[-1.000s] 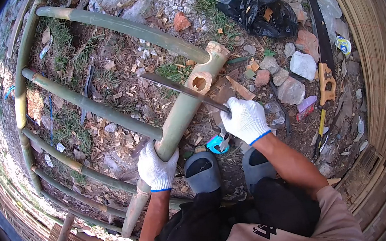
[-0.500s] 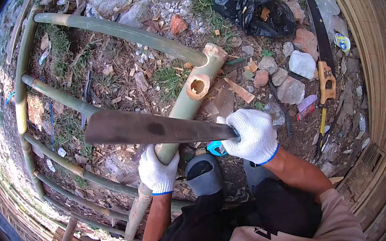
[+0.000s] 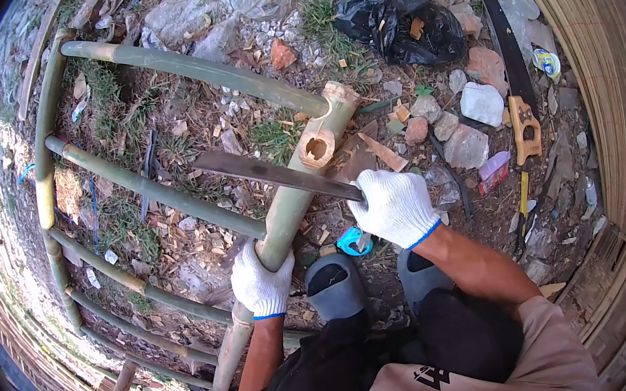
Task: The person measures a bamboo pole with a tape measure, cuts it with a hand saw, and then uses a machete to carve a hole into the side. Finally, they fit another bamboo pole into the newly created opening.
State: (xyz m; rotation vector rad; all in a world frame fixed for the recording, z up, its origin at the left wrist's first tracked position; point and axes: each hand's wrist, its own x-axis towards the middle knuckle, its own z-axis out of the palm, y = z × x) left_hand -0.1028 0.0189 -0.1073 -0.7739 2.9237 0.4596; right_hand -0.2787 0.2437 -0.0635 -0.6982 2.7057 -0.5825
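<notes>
My right hand (image 3: 395,207), in a white knit glove with a blue cuff, grips a machete (image 3: 279,173). The dark blade points left across a thick green bamboo pole (image 3: 289,212), seen nearly edge-on just below a hole cut in the pole (image 3: 317,150). My left hand (image 3: 262,281), gloved the same way, is wrapped around the pole lower down, near where a crosspiece meets it. Several thinner bamboo rails (image 3: 164,194) run left from this pole to another bamboo post (image 3: 49,169). The topmost rail (image 3: 236,80) sits in a notch near the pole's upper end.
A handsaw (image 3: 519,92) with a wooden handle lies at the right beside stones (image 3: 482,103). At the top is a black plastic bag (image 3: 397,25). A blue tape measure (image 3: 354,241) rests between my sandalled feet (image 3: 336,286). A woven bamboo wall (image 3: 588,83) lines the right side.
The machete has turned from showing its broad side to nearly edge-on, its tip moving right and up toward the hole. My right hand has risen slightly; my left still holds the pole.
</notes>
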